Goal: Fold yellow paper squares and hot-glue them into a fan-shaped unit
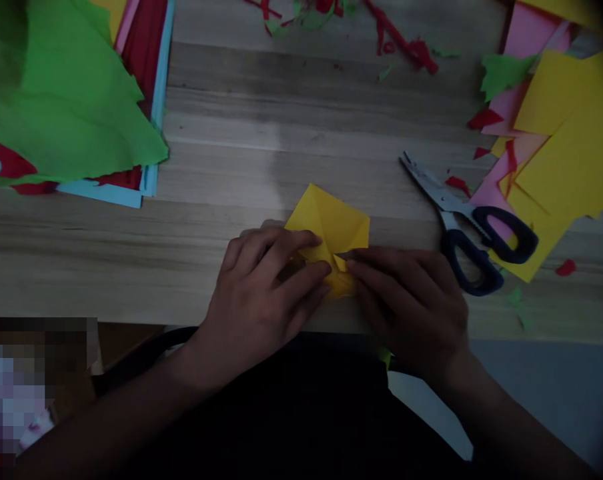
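Observation:
A small piece of folded yellow paper (337, 220) lies at the front edge of the wooden table, creased into a many-sided shape. My left hand (266, 283) grips its left side, with thumb and index finger curled over the top. On the right, my right hand (414, 297) pinches a small raised flap of the same paper between thumb and fingertips. The fingers hide the paper's lower part. Scissors with dark blue handles (474, 230) rest slightly apart just right of my right hand.
A stack of coloured paper topped by a torn green sheet (81, 100) stands at the left. Yellow sheets (571, 147) overlap pink ones at the right. Red and green scraps (406, 43) are strewn along the back. The table's front edge (146, 322) runs close to my body.

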Demonstrator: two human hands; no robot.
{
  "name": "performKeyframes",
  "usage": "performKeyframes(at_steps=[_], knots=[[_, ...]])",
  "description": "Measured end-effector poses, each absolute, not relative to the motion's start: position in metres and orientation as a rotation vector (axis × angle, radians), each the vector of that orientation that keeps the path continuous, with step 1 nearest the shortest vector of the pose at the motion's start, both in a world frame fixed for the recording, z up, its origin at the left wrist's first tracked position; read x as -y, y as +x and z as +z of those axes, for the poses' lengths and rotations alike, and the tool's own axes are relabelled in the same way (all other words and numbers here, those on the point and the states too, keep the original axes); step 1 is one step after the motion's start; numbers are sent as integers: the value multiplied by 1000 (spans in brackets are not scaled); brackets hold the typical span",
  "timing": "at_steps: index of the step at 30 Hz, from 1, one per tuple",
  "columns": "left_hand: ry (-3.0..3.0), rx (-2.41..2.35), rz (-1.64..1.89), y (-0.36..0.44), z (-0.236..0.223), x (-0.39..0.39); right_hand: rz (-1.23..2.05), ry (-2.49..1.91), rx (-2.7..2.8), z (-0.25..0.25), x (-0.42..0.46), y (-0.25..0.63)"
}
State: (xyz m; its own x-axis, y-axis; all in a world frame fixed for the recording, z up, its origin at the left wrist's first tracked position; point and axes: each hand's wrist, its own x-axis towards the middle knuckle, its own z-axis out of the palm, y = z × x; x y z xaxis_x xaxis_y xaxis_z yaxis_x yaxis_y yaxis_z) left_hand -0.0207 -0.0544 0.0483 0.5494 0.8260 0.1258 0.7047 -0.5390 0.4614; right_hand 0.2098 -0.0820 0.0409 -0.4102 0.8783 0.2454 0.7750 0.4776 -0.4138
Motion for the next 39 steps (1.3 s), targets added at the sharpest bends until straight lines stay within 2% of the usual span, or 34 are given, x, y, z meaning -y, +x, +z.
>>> performKeyframes(at_steps=[17,23,30,39], knots=[[2495,-1292,400,-16,49,51,465,-1637,2091,51,55,192],[2447,-1313,406,-16,50,51,401,-1393,2186,41,54,201],[2435,-1281,459,-17,50,51,429,-1474,2095,41,54,198],[2451,-1294,466,-17,47,52,390,-1355,2306,45,57,211]])
